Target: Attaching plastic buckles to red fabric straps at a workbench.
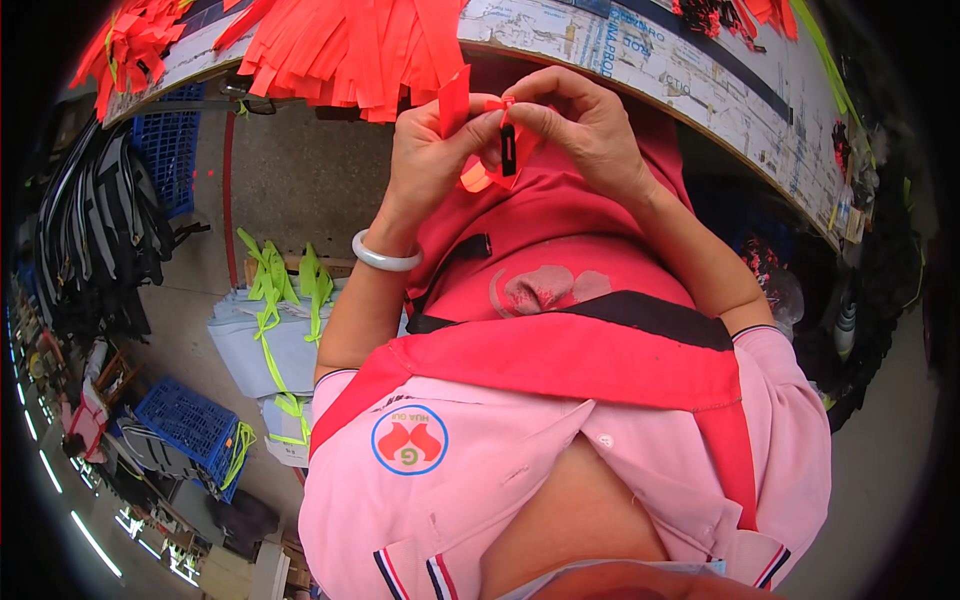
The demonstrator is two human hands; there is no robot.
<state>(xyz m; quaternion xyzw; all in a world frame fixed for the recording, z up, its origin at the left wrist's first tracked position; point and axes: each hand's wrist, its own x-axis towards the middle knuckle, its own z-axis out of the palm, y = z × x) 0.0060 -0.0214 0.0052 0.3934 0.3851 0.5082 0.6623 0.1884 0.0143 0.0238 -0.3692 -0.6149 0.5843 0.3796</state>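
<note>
Held strip point(455, 102) is neon orange-red, clip point(508, 130) black. Strip pile point(350, 50) matches the orange-red. Apron point(580, 240) red, shirt point(500, 440) pink with navy-white-red striped trim, bangle point(390, 262) whitish, ties point(268, 275) neon yellow-green.

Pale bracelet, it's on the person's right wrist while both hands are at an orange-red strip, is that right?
Not quite: the pale bracelet is on the left wrist, not the right, as the head view shows. The left hand and right hand are indeed both at the orange-red strip.
</note>
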